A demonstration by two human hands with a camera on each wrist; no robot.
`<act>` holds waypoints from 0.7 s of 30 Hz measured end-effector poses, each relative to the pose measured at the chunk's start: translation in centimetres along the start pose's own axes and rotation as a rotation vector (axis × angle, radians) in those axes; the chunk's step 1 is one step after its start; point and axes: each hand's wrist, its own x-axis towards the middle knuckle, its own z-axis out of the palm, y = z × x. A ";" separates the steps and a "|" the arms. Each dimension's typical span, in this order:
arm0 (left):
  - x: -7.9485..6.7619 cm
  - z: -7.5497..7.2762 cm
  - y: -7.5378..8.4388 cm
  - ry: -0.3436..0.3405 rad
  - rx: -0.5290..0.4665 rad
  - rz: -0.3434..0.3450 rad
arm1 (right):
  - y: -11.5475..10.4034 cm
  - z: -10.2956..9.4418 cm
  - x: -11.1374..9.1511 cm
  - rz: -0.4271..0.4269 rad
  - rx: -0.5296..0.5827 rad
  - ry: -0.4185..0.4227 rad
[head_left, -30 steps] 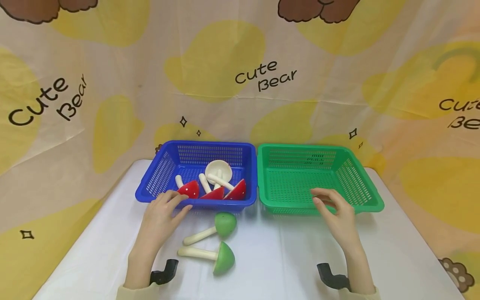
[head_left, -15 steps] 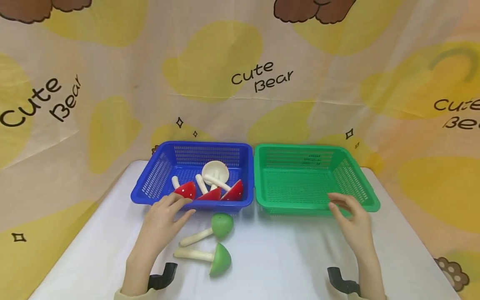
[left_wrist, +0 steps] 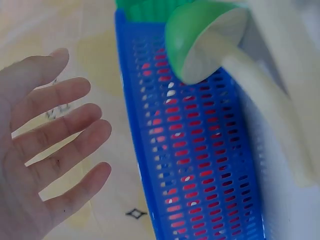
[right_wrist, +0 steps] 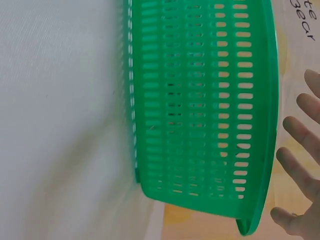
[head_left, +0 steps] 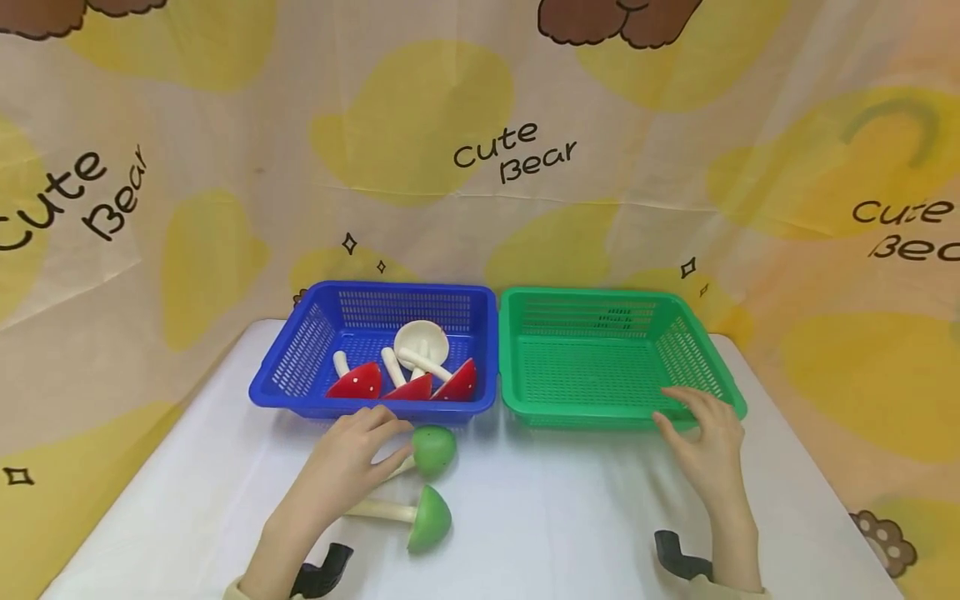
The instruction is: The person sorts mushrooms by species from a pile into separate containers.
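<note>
In the head view my left hand (head_left: 358, 457) hovers over the stem of the farther green-capped toy mushroom (head_left: 434, 451), hiding part of it. The left wrist view shows its fingers (left_wrist: 75, 145) spread, apart from the green-capped mushroom and holding nothing. A second green-capped mushroom (head_left: 431, 519) lies on the table closer to me, its stem pointing left. My right hand (head_left: 708, 442) is held by the front right corner of the green basket (head_left: 585, 414). Its fingers (right_wrist: 300, 135) are parted around nothing, as the right wrist view shows.
Left of the green basket stands a blue basket (head_left: 375, 408), holding several red-capped mushrooms (head_left: 357, 382) and a white round piece (head_left: 422, 340). Both baskets stand on a white table (head_left: 525, 517) before a patterned cloth backdrop (head_left: 420, 125).
My left hand has moved from the blue basket's front rim toward me and right, over the farther green mushroom. My right hand has moved right along the green basket. The view has turned slightly right.
</note>
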 end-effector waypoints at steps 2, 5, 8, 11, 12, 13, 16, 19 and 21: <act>-0.2 0.1 0.1 -0.017 0.026 0.036 | 0.4 0.0 -0.1 -0.009 -0.035 0.009; -0.6 0.5 0.1 -0.027 0.047 0.119 | 1.0 -0.1 -0.2 -0.030 -0.071 0.028; -1.1 1.0 0.1 -0.044 0.050 0.186 | 1.7 0.1 -0.3 -0.040 -0.084 0.044; -1.8 1.4 0.0 -0.122 0.038 0.181 | 2.1 0.4 -0.3 -0.041 -0.085 0.051; -2.0 1.5 -0.1 -0.153 0.036 0.170 | 2.2 0.4 -0.3 -0.037 -0.086 0.051; -2.2 1.5 -0.1 -0.183 0.032 0.154 | 2.2 0.5 -0.3 -0.031 -0.087 0.048; -2.8 1.9 -0.5 -0.243 0.021 0.133 | 2.3 0.6 -0.3 -0.020 -0.093 0.045; -3.4 2.4 -1.0 -0.235 0.017 0.155 | 2.5 0.5 -0.4 -0.011 -0.101 0.038; -3.7 2.7 -1.2 -0.209 0.017 0.180 | 2.5 0.4 -0.5 -0.013 -0.106 0.038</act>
